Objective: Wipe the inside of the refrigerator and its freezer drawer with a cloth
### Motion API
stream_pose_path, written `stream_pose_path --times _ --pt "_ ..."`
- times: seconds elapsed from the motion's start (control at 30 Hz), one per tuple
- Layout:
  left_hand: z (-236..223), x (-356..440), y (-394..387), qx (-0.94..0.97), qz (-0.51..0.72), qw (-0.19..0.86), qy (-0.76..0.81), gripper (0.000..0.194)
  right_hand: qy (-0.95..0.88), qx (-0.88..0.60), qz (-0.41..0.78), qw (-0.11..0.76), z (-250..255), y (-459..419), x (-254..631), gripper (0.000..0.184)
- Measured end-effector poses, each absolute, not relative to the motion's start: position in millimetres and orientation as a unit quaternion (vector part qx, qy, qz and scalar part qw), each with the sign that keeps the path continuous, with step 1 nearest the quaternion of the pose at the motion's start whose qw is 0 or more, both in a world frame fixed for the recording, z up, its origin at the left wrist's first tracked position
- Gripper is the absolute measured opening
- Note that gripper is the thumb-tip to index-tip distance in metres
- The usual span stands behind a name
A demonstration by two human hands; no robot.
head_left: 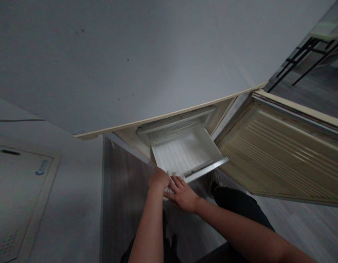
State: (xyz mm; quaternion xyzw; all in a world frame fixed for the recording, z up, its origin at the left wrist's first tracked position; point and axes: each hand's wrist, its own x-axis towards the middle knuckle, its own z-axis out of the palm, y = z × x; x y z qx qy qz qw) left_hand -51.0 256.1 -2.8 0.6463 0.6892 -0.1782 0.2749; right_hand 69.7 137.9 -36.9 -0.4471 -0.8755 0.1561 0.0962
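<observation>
A clear plastic refrigerator drawer [182,149] is pulled partway out of a cream-edged compartment. At its front left corner, my left hand [158,179] is closed on the drawer, with most of its fingertips out of sight. Just to the right, my right hand [184,194] presses a crumpled white cloth [177,175] against the drawer's front edge. The fingers of that hand are bent over the cloth, which partly hides between the two hands. Only ribbed bottom lines show inside the drawer.
The refrigerator door [289,153] stands wide open at the right. Above the compartment rises a grey-white surface [158,62]. A wall panel [21,197] is at left. My leg and shoe [214,180] are beside the drawer; a black-legged table [308,49] stands far right.
</observation>
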Motion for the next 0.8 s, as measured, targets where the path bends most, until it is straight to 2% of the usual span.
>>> stream_pose_path --times 0.1,0.23,0.5,0.67,0.8 --pt "-2.1 -54.2 255.4 0.645 -0.197 0.290 0.679 0.072 -0.877 -0.450 0.142 0.092 -40.3 139.0 97.7 0.059" --pt "-0.2 -56.2 256.9 0.648 -0.217 0.306 0.662 0.070 -0.855 -0.497 0.123 0.079 -39.9 140.3 147.3 0.057" --pt "-3.9 -50.3 256.9 0.639 -0.221 0.313 0.668 0.076 -0.658 -0.747 0.074 0.066 -29.4 124.8 255.4 0.051" --pt "-6.5 -48.8 254.2 0.635 -0.205 0.310 0.677 0.078 -0.622 -0.773 0.062 0.106 -34.4 132.3 240.9 0.048" --pt "-4.5 -50.7 252.3 0.640 -0.189 0.305 0.680 0.078 -0.712 -0.674 0.158 0.115 -29.7 141.2 185.2 0.042"
